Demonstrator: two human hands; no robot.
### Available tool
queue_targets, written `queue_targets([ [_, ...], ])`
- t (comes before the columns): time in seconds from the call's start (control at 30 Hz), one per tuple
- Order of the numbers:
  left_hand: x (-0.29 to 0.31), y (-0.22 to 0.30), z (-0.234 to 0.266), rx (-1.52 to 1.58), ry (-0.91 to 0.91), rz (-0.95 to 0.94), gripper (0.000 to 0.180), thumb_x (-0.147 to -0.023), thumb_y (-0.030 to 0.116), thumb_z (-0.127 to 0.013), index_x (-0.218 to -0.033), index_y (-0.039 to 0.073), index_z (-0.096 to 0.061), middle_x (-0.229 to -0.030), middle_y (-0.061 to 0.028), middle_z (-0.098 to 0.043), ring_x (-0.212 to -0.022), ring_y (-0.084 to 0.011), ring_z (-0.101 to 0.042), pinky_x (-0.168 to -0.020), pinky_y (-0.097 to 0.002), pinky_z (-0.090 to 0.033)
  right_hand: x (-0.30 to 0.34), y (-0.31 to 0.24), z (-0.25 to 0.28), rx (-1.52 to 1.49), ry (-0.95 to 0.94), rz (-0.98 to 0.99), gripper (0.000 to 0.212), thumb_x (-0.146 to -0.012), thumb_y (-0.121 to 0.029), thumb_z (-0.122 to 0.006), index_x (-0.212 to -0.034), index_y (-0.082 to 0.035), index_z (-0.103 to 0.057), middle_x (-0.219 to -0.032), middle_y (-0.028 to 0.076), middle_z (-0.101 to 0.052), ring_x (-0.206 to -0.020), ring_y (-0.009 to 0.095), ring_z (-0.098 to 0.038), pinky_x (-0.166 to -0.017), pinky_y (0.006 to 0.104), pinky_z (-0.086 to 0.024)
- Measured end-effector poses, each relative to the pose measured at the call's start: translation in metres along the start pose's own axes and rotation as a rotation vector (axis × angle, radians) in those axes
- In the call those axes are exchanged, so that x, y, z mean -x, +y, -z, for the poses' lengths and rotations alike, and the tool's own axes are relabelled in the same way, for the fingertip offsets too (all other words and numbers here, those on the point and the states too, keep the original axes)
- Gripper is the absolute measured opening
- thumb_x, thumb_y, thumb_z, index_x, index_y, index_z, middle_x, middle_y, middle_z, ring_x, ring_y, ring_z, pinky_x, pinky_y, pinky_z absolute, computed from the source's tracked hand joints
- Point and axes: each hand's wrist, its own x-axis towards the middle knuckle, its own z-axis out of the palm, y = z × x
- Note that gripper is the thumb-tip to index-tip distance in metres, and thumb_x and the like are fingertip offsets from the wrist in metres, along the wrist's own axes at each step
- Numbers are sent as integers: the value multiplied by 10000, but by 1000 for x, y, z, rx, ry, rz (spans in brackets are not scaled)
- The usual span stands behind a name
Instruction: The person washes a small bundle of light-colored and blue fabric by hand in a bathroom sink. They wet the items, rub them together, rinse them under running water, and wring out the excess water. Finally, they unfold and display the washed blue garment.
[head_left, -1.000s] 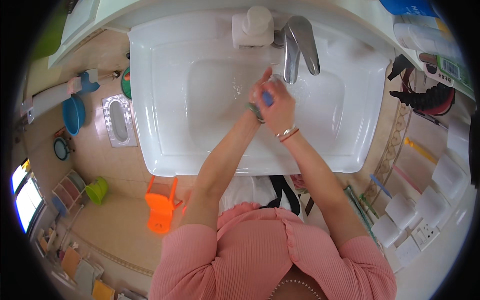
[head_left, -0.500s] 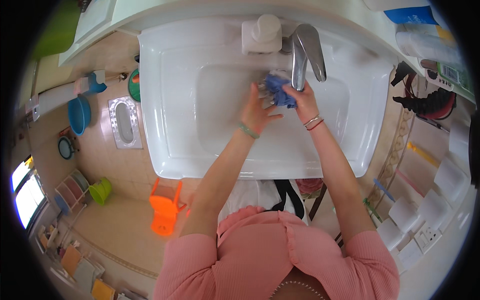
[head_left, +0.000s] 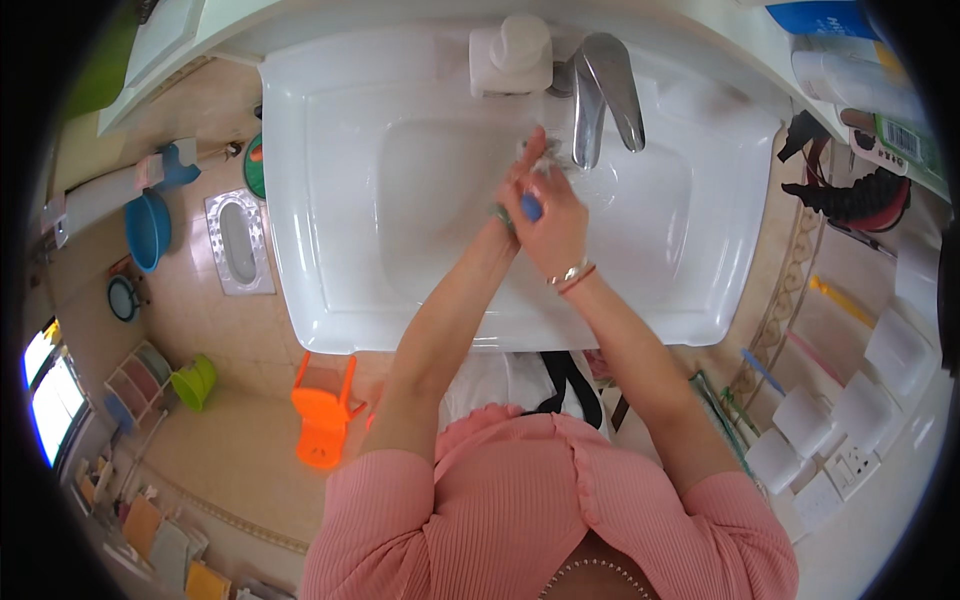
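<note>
Over the white sink point(head_left: 330, 215), my two hands meet just left of and below the metal faucet point(head_left: 588, 110). My right hand point(head_left: 560, 225) is closed on a small blue cloth point(head_left: 531, 207), pressing it against my left hand point(head_left: 530, 165). Only a bit of the cloth shows; the rest is hidden between the hands. One finger of my left hand points up toward the far rim, but the others are covered or blurred. Something whitish, water or part of the cloth, shows by the fingers. A green bracelet circles my left wrist, a silver bangle and red string my right.
A white pump bottle point(head_left: 510, 58) stands on the sink's far rim, left of the faucet. Bottles point(head_left: 855, 85) line a shelf at far right. An orange chair point(head_left: 322, 420), a blue basin point(head_left: 148, 230) and a squat toilet point(head_left: 238, 243) are at left.
My hands have come together, nearer to me and a little left of the faucet's spout. The blue cloth moved with my right hand and is now mostly hidden between both hands.
</note>
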Motion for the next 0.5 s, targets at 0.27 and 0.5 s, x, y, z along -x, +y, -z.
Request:
queue_targets([
  [0.27,25,-7,-10,-309,396,13,444,-857,380,-592,-1160,58,-553,-1043,-42,-608,-916,-154,-594,-755,-287,-471,-29,119,-8,148,-163,-576,516,-805,-582,-564,-841,-83,-693,-773,169,-663,-764,397,-629,-664,474,-489],
  [0.5,20,-15,-13,139,222,-15,440,-951,406,-487,-1214,55,-472,-1167,-55,-570,-1024,-195,-583,-855,-354,-487,-73,87,17,410,-121,-166,595,-761,-698,-535,-767,-121,-682,-636,118,-642,-667,351,-636,-561,432,-469],
])
